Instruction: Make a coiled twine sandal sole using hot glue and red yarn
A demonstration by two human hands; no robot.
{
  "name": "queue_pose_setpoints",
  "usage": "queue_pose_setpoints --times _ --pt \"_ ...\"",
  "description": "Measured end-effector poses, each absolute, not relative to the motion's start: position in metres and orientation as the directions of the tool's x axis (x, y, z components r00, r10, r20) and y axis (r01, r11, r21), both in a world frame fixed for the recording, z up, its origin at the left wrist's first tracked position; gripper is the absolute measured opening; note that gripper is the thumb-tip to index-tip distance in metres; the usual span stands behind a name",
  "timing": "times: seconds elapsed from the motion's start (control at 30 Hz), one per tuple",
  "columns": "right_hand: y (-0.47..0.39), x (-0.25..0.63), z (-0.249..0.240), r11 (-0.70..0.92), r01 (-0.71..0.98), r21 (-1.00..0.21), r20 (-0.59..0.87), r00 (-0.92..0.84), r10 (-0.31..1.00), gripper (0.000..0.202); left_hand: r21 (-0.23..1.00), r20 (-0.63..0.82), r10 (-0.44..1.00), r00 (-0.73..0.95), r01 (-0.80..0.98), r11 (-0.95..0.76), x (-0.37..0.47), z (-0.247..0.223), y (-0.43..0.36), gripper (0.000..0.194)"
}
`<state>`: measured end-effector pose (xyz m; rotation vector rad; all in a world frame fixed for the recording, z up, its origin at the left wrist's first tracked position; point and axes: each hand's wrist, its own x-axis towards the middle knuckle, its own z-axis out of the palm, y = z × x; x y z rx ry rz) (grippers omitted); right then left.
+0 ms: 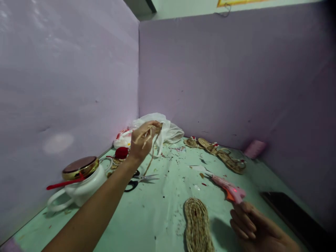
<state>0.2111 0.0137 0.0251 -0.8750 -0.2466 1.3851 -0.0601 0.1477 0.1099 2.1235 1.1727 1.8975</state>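
My left hand (143,140) is raised at the far side of the table, its fingers closed on brown jute cord (150,162). One length of the cord hangs toward the scissors (141,180), which have black handles and lie with blades apart. Low on the right, my right hand (256,224) grips a pink glue gun (228,185) by its handle. A small red light glows on its body, and its nozzle points left and away from me. A woven jute sole (198,224) lies flat at the near edge, left of my right hand.
Left stands a white mug (88,187) with a gold-rimmed lid and a red stick. Beyond it are red yarn (122,153) and a white plastic bag (170,132). Several woven sandals (231,161) and a pink spool (254,148) line the back right; a dark flat object (294,213) lies right.
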Motion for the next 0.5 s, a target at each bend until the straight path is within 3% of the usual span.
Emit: queue_pose_setpoints --times 0.13,0.27,0.37,0.43,0.5 --pt "0.014 0.218 0.026 -0.029 -0.763 -0.646 -0.332 0.247 0.91 0.02 0.558 0.819 0.567 -0.087 0.35 -0.753 -0.04 0.133 0.179 0.024" --pt "0.015 0.224 0.02 0.012 -0.746 -0.666 -0.284 0.268 0.921 0.021 0.533 0.739 0.666 0.1 0.518 -0.669 -0.007 0.15 0.214 0.033" --pt "0.016 0.225 0.019 0.062 -0.697 -0.714 -0.216 0.304 0.928 0.024 0.508 0.581 0.771 0.261 0.624 -0.594 0.011 0.142 0.227 0.043" --pt "0.018 0.227 0.024 0.091 -0.628 -0.773 -0.179 0.354 0.918 0.027 0.459 0.445 0.84 0.312 0.725 -0.513 0.015 0.129 0.225 0.057" --pt "0.02 0.233 0.03 0.122 -0.476 -0.871 -0.122 0.449 0.885 0.034 0.386 0.337 0.891 0.305 0.819 -0.426 0.014 0.115 0.213 0.055"
